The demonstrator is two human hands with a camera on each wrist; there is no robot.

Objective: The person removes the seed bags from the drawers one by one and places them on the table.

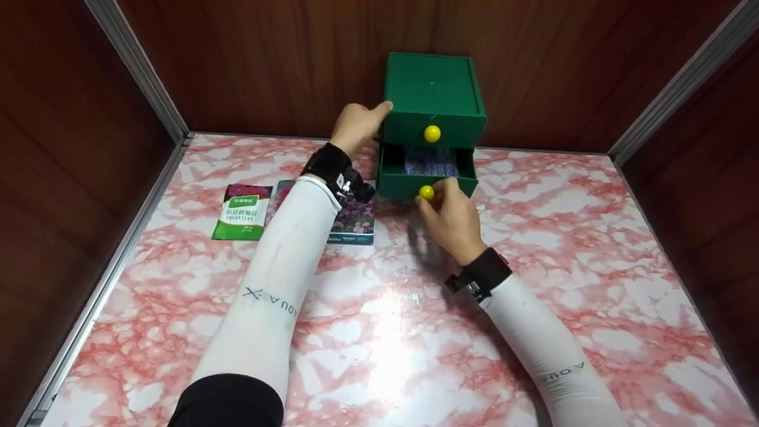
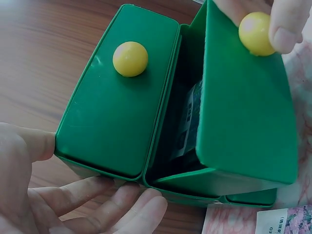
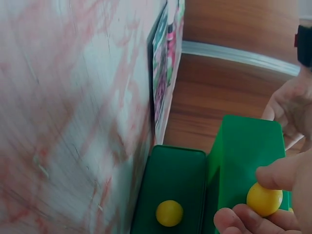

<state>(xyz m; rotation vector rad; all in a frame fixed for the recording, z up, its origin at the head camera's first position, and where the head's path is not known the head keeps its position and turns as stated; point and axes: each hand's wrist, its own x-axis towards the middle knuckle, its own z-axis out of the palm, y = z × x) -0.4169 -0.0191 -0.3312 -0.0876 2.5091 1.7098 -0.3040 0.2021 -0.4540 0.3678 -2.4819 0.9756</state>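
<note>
- One green drawer box (image 1: 431,89), two drawers, two yellow knobs; two seed packets (image 1: 243,212) on table.
- Right hand (image 1: 453,219) pinches lower knob (image 1: 426,191); lower drawer (image 1: 427,173) part open.
- Left hand (image 1: 356,127) flat against box's left side, fingers straight.

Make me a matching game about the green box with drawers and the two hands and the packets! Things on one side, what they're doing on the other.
Things:
1. left hand
2. right hand
3. upper drawer
4. green packet

States:
a. lies flat on the marble table
b. pinches the yellow knob of the lower drawer
c. closed
d. rests against the side of the green box

Pairs: 1-d, 2-b, 3-c, 4-a
</note>
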